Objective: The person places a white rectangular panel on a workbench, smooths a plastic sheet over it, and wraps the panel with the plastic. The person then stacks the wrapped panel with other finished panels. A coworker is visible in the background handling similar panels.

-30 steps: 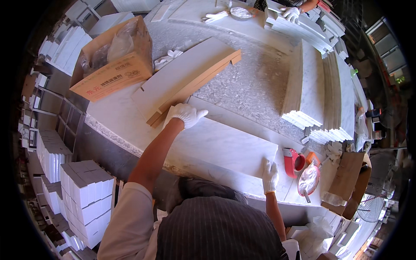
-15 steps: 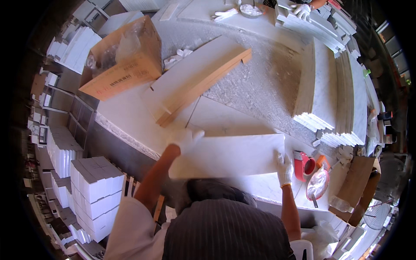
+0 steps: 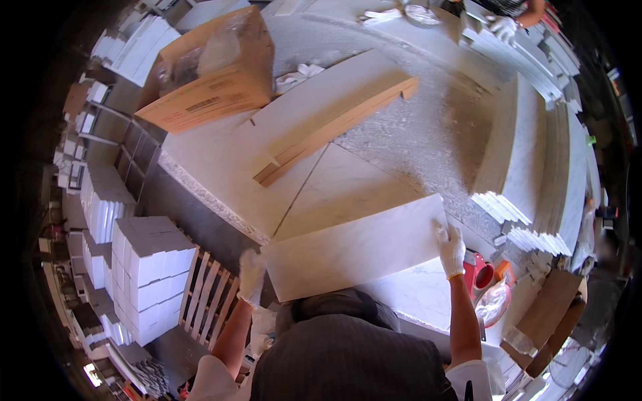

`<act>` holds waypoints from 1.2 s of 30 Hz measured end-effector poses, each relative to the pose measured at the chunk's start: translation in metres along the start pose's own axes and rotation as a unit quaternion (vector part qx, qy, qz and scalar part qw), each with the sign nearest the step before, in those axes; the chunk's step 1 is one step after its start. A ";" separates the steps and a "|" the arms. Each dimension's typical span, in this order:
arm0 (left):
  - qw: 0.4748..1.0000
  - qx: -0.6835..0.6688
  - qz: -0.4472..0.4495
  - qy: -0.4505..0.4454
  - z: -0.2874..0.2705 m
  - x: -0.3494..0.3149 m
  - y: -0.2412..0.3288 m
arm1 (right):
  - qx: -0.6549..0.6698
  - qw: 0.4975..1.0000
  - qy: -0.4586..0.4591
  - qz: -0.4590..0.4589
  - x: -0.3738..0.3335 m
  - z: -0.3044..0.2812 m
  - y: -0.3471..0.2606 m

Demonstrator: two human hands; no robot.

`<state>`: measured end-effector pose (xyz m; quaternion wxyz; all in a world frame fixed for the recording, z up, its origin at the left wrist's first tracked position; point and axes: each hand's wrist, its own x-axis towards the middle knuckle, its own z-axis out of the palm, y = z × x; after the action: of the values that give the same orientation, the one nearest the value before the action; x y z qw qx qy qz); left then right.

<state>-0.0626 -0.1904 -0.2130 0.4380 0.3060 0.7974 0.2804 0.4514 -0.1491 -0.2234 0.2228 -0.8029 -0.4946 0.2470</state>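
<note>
A pale marble slab (image 3: 354,248), long and rectangular with faint grey veins, is held tilted in front of my body, its right end higher than its left. My left hand (image 3: 251,277), in a white knit glove, is at the slab's left end with its fingers pointing up along the edge. On the right end, my gloved right hand (image 3: 451,250) grips the edge near the corner. The fingertips behind the slab are partly hidden. Beneath it lies a stone worktop (image 3: 321,194) with a dark seam.
Beyond it stand a flat cardboard pack (image 3: 328,100) and an open carton (image 3: 221,93). At right are stacked marble strips (image 3: 511,147), a red tape dispenser (image 3: 476,273), a round dish (image 3: 493,304) and an open box (image 3: 545,321). White boxes (image 3: 150,281) fill the left. Another person's gloved hand (image 3: 503,30) shows far right.
The slab has tilted, its left end dropping toward me and its right end rising slightly. My left hand has moved from the far left corner down to the left end. The view has shifted.
</note>
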 end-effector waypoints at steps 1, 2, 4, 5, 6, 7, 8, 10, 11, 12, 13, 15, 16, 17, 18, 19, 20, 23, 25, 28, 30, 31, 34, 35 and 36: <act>0.992 -0.081 -0.052 -0.078 0.000 -0.004 -0.011 | 0.003 1.000 0.004 -0.019 0.003 0.004 -0.007; 0.971 -0.147 -0.115 -0.152 -0.001 -0.008 -0.023 | 0.035 0.999 -0.004 -0.025 -0.001 0.001 -0.013; 0.939 -0.240 -0.106 -0.222 0.013 -0.017 -0.024 | 0.061 0.998 -0.031 0.018 0.000 0.004 -0.005; 0.931 -0.277 -0.113 -0.210 0.020 -0.021 -0.022 | 0.064 0.997 -0.037 0.016 -0.001 0.006 -0.004; 0.920 -0.316 -0.119 -0.201 0.026 -0.023 -0.019 | 0.065 0.997 -0.041 0.014 0.001 0.005 -0.002; 0.930 -0.294 -0.127 -0.178 0.028 -0.025 -0.011 | 0.062 0.998 -0.027 -0.005 0.001 0.008 0.005; 0.939 -0.272 -0.136 -0.160 0.028 -0.030 -0.003 | 0.057 0.998 -0.011 -0.021 0.003 0.011 0.013; 0.938 -0.262 -0.132 -0.185 0.030 -0.028 0.003 | -0.014 1.000 0.001 -0.019 0.002 0.010 0.005; 0.912 -0.323 -0.146 -0.206 0.030 -0.033 0.007 | -0.046 0.999 0.011 -0.024 0.006 0.010 0.003; 0.919 -0.307 -0.150 -0.199 0.026 -0.035 0.018 | -0.037 0.999 -0.004 -0.019 0.005 0.009 0.006; 0.925 -0.290 -0.153 -0.192 0.026 -0.035 0.023 | -0.028 0.999 -0.020 -0.013 0.007 0.007 0.007; 0.918 -0.298 -0.163 -0.204 0.034 -0.032 0.018 | -0.013 0.998 -0.057 -0.006 0.013 0.002 0.011; 0.918 -0.293 -0.170 -0.207 0.031 -0.031 0.019 | -0.004 0.997 -0.080 0.000 0.016 0.000 0.017; 0.925 -0.282 -0.161 -0.198 0.030 -0.032 0.021 | 0.005 0.995 -0.103 0.007 0.019 0.000 0.022; 0.931 -0.271 -0.154 -0.189 0.032 -0.035 0.024 | 0.016 0.990 -0.135 0.031 0.020 -0.005 0.014; 0.936 -0.259 -0.147 -0.187 0.033 -0.036 0.026 | 0.017 0.990 -0.136 0.023 0.021 -0.005 0.020; 0.939 -0.242 -0.152 -0.191 0.029 -0.029 0.021 | 0.017 0.990 -0.138 0.015 0.022 -0.004 0.030; 0.932 -0.219 -0.174 -0.231 0.020 -0.012 0.015 | 0.083 0.976 -0.197 0.052 0.027 -0.007 0.042; 0.909 -0.232 -0.194 -0.286 0.014 -0.005 0.057 | 0.182 0.932 -0.284 0.133 0.034 -0.010 0.037; 0.919 -0.183 -0.248 -0.246 0.006 0.015 0.073 | 0.379 0.804 -0.358 0.287 0.034 -0.039 -0.036; 0.929 -0.150 -0.268 -0.206 0.007 0.029 0.084 | 0.409 0.822 -0.342 0.200 0.029 -0.030 -0.032; 0.922 -0.175 -0.254 -0.234 0.006 0.037 0.088 | 0.419 0.831 -0.332 0.156 0.025 -0.026 -0.021; 0.905 -0.203 -0.238 -0.289 0.000 0.043 0.106 | 0.418 0.845 -0.293 0.162 0.017 -0.002 0.000; 0.912 -0.179 -0.255 -0.267 0.004 0.049 0.106 | 0.416 0.846 -0.283 0.175 0.014 -0.001 0.000; 0.920 -0.154 -0.270 -0.237 0.001 0.055 0.104 | 0.397 0.851 -0.282 0.195 0.011 -0.002 -0.003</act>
<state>-0.0606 -0.0813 -0.1680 0.7148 0.0652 0.6697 0.1904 0.4551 -0.1377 -0.2217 0.3204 -0.6219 -0.2299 0.6766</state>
